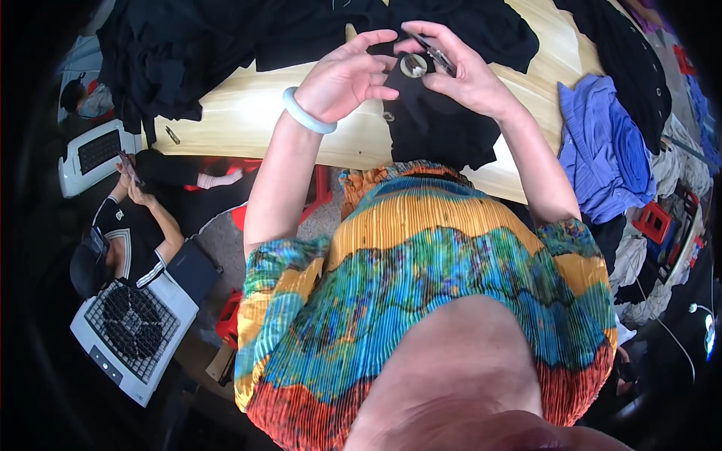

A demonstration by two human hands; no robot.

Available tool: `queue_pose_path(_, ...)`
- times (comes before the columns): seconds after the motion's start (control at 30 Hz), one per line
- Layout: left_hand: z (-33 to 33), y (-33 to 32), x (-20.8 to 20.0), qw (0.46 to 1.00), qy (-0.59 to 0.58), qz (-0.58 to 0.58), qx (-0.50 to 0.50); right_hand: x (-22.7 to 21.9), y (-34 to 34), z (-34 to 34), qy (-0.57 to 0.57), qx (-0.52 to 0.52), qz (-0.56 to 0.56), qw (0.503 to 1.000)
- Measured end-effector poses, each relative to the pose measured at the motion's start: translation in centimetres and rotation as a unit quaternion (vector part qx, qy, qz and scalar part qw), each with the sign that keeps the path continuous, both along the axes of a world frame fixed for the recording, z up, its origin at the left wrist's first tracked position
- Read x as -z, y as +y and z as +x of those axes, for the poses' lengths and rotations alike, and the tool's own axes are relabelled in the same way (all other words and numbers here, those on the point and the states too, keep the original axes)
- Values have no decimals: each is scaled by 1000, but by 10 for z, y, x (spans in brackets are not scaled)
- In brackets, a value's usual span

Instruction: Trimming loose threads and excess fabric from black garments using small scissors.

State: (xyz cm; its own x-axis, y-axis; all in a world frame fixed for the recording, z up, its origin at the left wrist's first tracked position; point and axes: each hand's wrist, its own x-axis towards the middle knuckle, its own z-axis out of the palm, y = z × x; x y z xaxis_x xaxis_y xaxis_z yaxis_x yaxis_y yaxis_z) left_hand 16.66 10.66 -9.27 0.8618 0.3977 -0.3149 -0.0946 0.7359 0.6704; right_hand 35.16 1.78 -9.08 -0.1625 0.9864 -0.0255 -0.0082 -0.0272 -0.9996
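My right hand (472, 81) grips dark thread snips (436, 54), with the blades slanting up and left toward my left hand. My left hand (347, 79), a pale bangle on its wrist, is open with its fingers apart; I see nothing held in it. Between the hands, on or just above a piece of black cloth (440, 124), is a round whitish disc (413, 65) with a dark middle, perhaps a large button. The cloth hangs at the table's near edge, and a smaller round piece (388, 116) shows by its left side.
Black garments (195, 45) spread over the far side of the wooden table (248, 113). A small metal tool (172, 135) lies near its left edge. Blue-purple folded cloth (602, 143) is at the right. At lower left, a person (128, 240) sits by a white fan unit (135, 338).
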Motion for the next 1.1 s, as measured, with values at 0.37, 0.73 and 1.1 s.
queue_pose_path(0.37, 13, -37, 8, 937, 85, 264, -212, 7, -5, -1, 189, 118, -148, 964)
queue_pose_path(0.73, 27, -53, 32, 875, 139, 353, -300, 11, -9, -3, 143, 107, -144, 973)
queue_pose_path(1.1, 20, -42, 10, 951, 176, 219, -134, 13, -14, 1, 147, 101, -157, 971)
